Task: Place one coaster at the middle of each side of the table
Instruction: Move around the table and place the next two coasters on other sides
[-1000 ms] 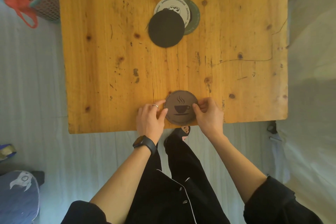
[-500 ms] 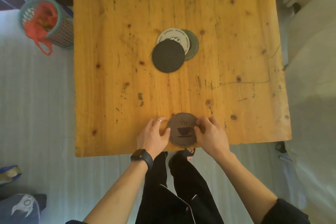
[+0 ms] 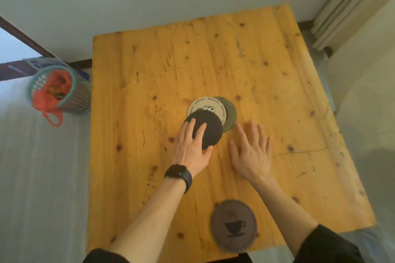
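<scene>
A brown coaster (image 3: 233, 225) printed with a dark steaming-cup emblem lies flat at the middle of the near edge of the wooden table (image 3: 136, 126). Near the table's centre, three more round coasters overlap in a loose fan: a plain black coaster (image 3: 210, 129) on top, a cream coaster (image 3: 210, 108) with ringed lettering beneath it, and a dark green coaster (image 3: 230, 115) lowest, showing at the right.

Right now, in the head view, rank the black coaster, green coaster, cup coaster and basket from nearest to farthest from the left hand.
1. black coaster, under the left hand
2. green coaster, just right
3. cup coaster, near edge
4. basket, off the table, left
</scene>
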Available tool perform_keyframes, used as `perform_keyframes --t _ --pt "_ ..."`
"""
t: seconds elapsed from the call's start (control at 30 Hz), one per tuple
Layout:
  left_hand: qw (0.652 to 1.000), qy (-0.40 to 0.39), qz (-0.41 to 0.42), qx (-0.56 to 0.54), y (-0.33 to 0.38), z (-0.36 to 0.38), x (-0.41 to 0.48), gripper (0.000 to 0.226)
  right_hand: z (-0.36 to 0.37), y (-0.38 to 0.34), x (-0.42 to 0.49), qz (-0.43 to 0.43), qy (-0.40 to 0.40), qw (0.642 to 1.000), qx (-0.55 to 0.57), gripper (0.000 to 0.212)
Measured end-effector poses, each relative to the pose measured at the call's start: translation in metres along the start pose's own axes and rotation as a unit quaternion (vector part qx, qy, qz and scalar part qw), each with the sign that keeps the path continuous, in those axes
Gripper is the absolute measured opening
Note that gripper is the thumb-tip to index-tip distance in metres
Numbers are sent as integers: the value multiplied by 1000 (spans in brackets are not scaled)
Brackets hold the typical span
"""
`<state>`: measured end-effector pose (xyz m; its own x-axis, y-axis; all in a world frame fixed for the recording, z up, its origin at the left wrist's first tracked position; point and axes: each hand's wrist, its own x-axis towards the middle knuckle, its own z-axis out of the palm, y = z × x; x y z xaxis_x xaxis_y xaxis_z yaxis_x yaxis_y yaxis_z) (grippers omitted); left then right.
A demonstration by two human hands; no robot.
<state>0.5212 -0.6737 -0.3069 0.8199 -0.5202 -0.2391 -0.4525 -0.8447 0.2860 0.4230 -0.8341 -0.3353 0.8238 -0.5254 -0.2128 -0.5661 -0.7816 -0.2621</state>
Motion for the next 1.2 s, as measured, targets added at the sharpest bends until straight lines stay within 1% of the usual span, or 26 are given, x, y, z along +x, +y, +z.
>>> perform_keyframes --t 0.13,0.27,0.33,0.43,0.5,0.57,0.6,0.63,0.7,0.73,0.8,0.83,0.87,0.9,0.97,1.0,1.03,1.07,1.1,1.13,1.17,1.2 --pt "998 -10 33 48 -2 13 7 73 16 6 4 13 -24 999 -18 62" --pt "989 63 76 114 -7 24 9 64 17 5 4 19 -36 999 -23 62" --pt "977 85 110 160 -9 24 12 57 16 5 5 21 -41 999 -22 62" --pt "954 113 179 214 -14 19 20 40 14 5 4 26 -57 998 -18 62" --pt "944 114 232 206 -18 10 25 28 13 5 4 24 -66 997 -12 62" --pt "948 82 255 172 -19 -1 28 23 11 4 5 22 -64 998 -7 63" --pt "957 70 245 141 -17 -7 29 24 11 4 6 22 -67 998 -5 63" --pt "970 54 216 98 -15 -14 29 27 10 5 6 22 -75 997 -5 63" --pt "992 21 125 7 -8 -28 26 33 9 5 7 22 -95 995 -8 63" --pt "995 10 87 -39 -7 -34 25 34 9 6 7 21 -101 995 -7 62" --pt "987 44 22 -152 -4 -47 22 32 5 6 8 21 -120 993 -2 63" --pt "973 68 -13 -220 -2 -55 19 30 1 5 9 19 -133 991 -1 63" --pt "949 79 -49 -302 0 -63 15 29 -6 4 10 16 -150 989 -3 64" --pt "912 70 -92 -393 3 -70 11 28 -14 3 11 14 -174 985 0 66" --pt "808 17 -186 -559 8 -86 -1 29 -37 -1 12 27 -222 974 36 67" --pt "757 -16 -217 -617 12 -94 -8 31 -49 -3 10 48 -238 967 77 63" --pt "717 -43 -237 -654 15 -100 -16 34 -63 -5 5 84 -252 954 142 61" --pt "689 -62 -250 -677 19 -104 -23 38 -77 -7 -4 132 -258 928 233 60" --pt "669 -76 -259 -693 23 -107 -31 39 -91 -9 -17 182 -256 886 341 60" --pt "657 -88 -263 -701 26 -107 -39 38 -105 -12 -33 223 -252 831 442 58" --pt "652 -99 -263 -704 30 -107 -49 35 -119 -13 -50 247 -248 780 518 54" --pt "651 -112 -265 -702 34 -106 -59 31 -131 -13 -68 255 -244 749 560 46"
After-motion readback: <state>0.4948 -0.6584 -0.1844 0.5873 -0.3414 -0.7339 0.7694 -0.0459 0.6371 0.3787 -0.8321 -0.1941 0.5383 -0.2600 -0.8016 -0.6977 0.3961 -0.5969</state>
